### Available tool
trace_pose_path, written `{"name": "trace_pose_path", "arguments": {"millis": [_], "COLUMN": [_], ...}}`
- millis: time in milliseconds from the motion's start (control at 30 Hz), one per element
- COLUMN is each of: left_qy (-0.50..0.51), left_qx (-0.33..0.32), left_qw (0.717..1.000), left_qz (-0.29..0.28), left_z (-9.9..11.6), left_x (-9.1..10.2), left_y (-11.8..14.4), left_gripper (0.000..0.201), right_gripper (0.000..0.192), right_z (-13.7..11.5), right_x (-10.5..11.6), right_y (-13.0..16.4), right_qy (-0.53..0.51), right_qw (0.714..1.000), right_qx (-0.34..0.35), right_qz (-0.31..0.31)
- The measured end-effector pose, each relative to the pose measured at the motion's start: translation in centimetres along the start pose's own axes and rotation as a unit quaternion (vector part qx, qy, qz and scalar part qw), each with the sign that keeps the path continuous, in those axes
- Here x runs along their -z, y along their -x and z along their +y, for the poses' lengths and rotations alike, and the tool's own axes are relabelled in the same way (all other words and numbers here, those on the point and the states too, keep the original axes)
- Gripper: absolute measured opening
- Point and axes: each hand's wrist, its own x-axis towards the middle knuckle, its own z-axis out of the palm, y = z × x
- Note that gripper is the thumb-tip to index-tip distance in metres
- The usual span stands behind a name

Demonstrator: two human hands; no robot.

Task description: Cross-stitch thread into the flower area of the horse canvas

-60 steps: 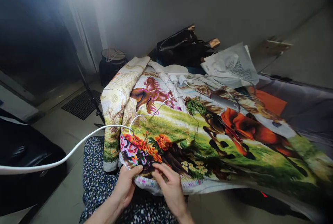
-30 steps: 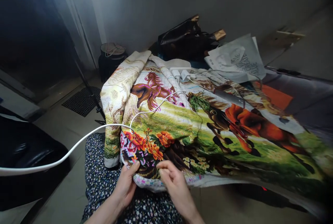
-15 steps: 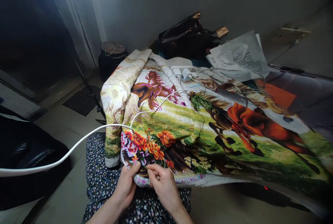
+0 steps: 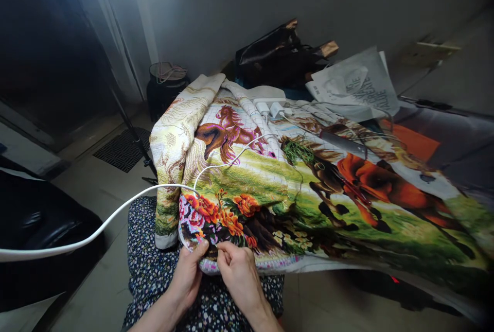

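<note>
Head view, and at the far left a glossy black padded shape (image 4: 46,239) is cut off by the frame, with a white cord (image 4: 116,215) arched inward across it. Next along, a patterned mat (image 4: 124,149) is seen on the floor, then dark floral fabric (image 4: 154,216), over which the near left corner of the embroidered cloth (image 4: 270,182) is spread. And here are the hands! That corner is pinched by the left hand (image 4: 186,270), thumb pressed on top, the other fingers mostly hidden below the edge. Just to its right, thumb and forefinger of the right hand (image 4: 239,268) are drawn into a narrow pinch, close above the same edge; whether a needle or thread is held there cannot be told.

Between the two thumbs, only a small dark patch of stitching is left, and that narrow gap is what matters. The cloth's long axis is laid left to right, away from the grip, so the right hand is placed nearer the main length. Further right, a green thread bundle (image 4: 298,152) is rested on the cloth, and beyond, a printed pale bag (image 4: 353,87) is propped behind, with an orange sheet (image 4: 415,140) at its lower right.
</note>
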Motion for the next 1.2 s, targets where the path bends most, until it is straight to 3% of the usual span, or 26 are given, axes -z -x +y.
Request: {"name": "trace_pose_path", "arguments": {"millis": [267, 567, 700, 967, 1200], "left_qy": [-0.003, -0.014, -0.019, -0.032, -0.050], "left_qx": [0.007, -0.005, -0.008, 0.005, 0.001], "left_qw": [1.000, 1.000, 1.000, 0.999, 0.998], "left_qz": [0.012, 0.011, 0.014, 0.033, 0.037], "left_z": [-0.1, -0.3, -0.3, -0.3, -0.1], "left_x": [0.0, 0.0, 0.0, -0.1, -0.2], "left_y": [0.0, 0.0, -0.1, -0.4, -0.3], "left_gripper": [0.060, 0.054, 0.054, 0.056, 0.058], "right_gripper": [0.023, 0.024, 0.023, 0.022, 0.022], "right_z": [0.3, 0.0, -0.3, 1.0, 2.0], "right_x": [-0.7, -1.1, -2.0, -2.1, -1.3], "right_y": [0.3, 0.1, 0.3, 1.0, 0.6], "right_qy": [-0.045, 0.050, 0.053, -0.149, -0.214], "right_qw": [0.999, 0.999, 0.998, 0.987, 0.976], "right_qx": [-0.005, 0.002, 0.004, -0.007, 0.002], "right_qz": [-0.009, 0.009, 0.045, 0.055, 0.033]}}
